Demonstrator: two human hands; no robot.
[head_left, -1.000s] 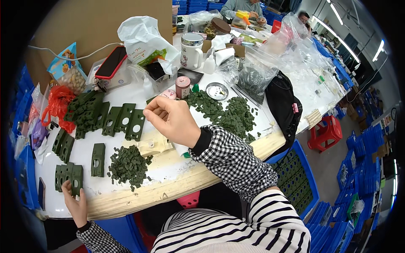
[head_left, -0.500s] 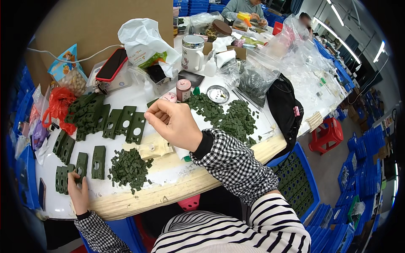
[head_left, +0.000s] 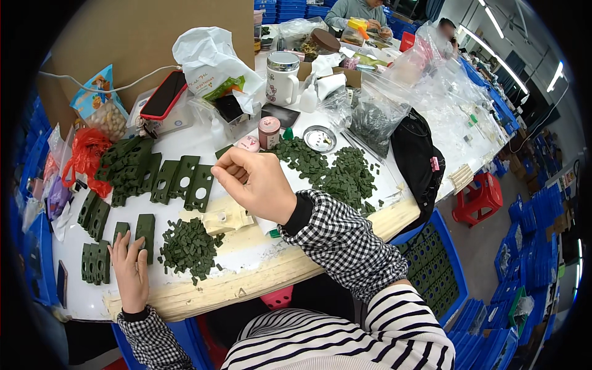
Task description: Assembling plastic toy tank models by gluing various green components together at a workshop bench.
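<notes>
My left hand [head_left: 131,271] lies low over the near left of the table, fingers stretched and apart. Under its fingertips is a dark green block with a round hole [head_left: 121,229], mostly covered by the hand. Another such block [head_left: 145,227] stands just right of the fingers, and a tight row of green blocks [head_left: 95,263] is on their left. My right hand [head_left: 256,184] is raised above the table with thumb and fingers pinched together; anything between them is too small or hidden. Below it sits a cream-coloured fixture [head_left: 227,219], beside a heap of small green pieces [head_left: 188,246].
More green blocks [head_left: 183,177] stand behind, beside a red plastic bag [head_left: 88,159]. Another heap of green pieces [head_left: 345,179] spreads right of my right hand. A white mug [head_left: 282,80], a round tin lid [head_left: 319,139] and a black bag [head_left: 416,154] are farther back. Pale wood edges the table.
My left hand has shifted right from the row of blocks, and its fingers have spread over the neighbouring block. My right hand has stayed in place, still pinched.
</notes>
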